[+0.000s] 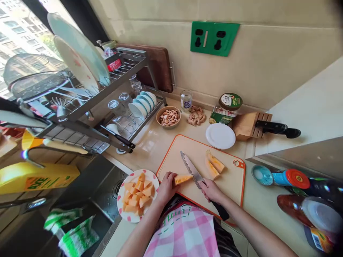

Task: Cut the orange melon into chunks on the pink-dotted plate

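My left hand (166,185) is closed on the near end of a melon slice (183,179), orange-fleshed, low over the cutting board (174,157). In my right hand (212,191) is a kitchen knife (190,166), its blade pointing away to the upper left, just by the slice's far end. Whether blade and slice touch I cannot tell. Two more melon pieces (214,165), with some rind showing, lie on the board's right half. Left of my left hand, a plate with pink dots (123,210) bears several melon chunks (138,194).
The sink (103,196) with green-striped cloths (77,235) is at lower left, below a dish rack (107,84). Behind the board stand a bowl of nuts (168,117), ginger (197,116), a white plate (220,136) and a knife block (245,125). Bottles and jars (292,200) line the right.
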`<state>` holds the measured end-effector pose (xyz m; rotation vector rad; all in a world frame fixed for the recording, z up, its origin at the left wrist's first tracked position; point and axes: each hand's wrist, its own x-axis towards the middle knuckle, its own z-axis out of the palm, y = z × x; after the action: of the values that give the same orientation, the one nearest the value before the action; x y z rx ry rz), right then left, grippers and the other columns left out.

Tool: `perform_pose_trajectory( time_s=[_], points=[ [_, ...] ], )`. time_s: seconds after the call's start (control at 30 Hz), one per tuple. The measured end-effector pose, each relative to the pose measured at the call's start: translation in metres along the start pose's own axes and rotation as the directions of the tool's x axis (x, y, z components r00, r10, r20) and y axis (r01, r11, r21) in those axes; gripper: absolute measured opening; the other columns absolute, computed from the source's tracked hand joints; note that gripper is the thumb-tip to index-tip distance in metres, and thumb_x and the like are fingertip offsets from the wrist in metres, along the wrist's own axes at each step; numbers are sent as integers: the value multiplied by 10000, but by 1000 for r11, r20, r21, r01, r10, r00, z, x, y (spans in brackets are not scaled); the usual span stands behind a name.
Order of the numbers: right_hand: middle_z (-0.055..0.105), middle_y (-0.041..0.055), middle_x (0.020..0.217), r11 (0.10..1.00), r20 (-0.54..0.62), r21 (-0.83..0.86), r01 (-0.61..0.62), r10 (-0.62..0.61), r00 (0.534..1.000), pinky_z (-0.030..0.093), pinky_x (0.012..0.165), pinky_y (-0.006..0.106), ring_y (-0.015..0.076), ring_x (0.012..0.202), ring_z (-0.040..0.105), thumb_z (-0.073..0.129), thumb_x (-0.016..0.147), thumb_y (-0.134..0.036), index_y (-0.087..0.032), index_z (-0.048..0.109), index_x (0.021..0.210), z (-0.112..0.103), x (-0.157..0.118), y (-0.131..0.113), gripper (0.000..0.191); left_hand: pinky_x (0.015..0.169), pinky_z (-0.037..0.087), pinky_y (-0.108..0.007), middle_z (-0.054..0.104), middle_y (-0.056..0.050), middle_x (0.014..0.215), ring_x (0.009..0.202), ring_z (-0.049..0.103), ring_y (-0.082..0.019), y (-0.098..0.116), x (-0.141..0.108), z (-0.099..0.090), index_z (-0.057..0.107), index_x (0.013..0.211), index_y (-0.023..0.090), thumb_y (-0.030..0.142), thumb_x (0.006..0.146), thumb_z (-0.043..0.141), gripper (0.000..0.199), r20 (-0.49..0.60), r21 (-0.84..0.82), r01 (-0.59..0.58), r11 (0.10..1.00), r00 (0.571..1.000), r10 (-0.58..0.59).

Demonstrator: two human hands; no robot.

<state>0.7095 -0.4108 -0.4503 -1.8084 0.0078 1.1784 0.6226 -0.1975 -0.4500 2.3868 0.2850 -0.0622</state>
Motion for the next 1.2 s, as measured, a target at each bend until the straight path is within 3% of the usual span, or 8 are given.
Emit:
perform_pose_trajectory(
  time_s=[0.2,0.43,0.73,0.93,1.2],
  points=[
    [395,-111,478,997,48,16,-76,75,996,270,270,143,28,285,316,403,887,-352,-205,401,729,-5,-1,-9,216,782,513,-353,519,-71,1008,875,593,-197,-3,2,1,532,1047,169,133,694,630,368,13,15,19,1000,1000,-19],
    [399,-103,480,994,112,53,-98,91,990,289,261,149,36,287,321,384,886,-303,-201,423,732,-13,-3,-14,188,839,493,-366,525,-61,1003,896,582,-202,5,5,-3,567,1035,177,154,676,659,371,33,59,82,995,996,-84],
    [391,-99,456,996,28,-3,-89,89,996,288,276,155,37,286,325,459,875,-381,-205,418,723,-10,-3,-15,236,840,482,-361,530,-66,984,891,579,-205,10,7,-6,577,1020,165,166,685,646,343,73,62,110,992,991,-115],
    [413,-83,440,991,14,-130,-17,19,1000,290,285,168,54,280,365,461,872,-403,-204,417,682,-4,2,-15,279,812,487,-351,530,-66,967,856,584,-195,12,7,-6,581,1013,157,142,682,640,336,74,59,116,992,990,-120],
    [395,-107,456,998,125,37,-59,54,991,284,280,146,30,279,314,433,881,-383,-201,416,705,-4,10,-7,254,851,478,-367,525,-72,997,909,571,-207,18,6,-8,578,1023,167,133,689,648,343,58,41,136,990,989,-138]
  ],
)
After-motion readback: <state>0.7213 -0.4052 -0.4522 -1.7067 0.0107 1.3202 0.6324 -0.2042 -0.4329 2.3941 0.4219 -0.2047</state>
